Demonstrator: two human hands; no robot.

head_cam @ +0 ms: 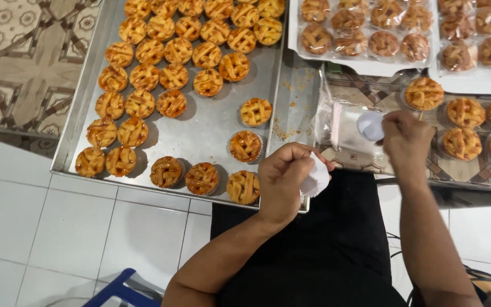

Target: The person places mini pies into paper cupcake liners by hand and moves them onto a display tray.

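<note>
Left hand (284, 177) pinches a paper cup (315, 179) beside the baking tray (211, 128); right hand (407, 139) fingers pinch another cup (370, 125) (separating them, probably).

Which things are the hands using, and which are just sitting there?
In use:
left hand holding white paper cups
right hand holding one paper cup
lattice tarts on metal tray

Just lying about:
blue stool
patterned floor mat
</note>
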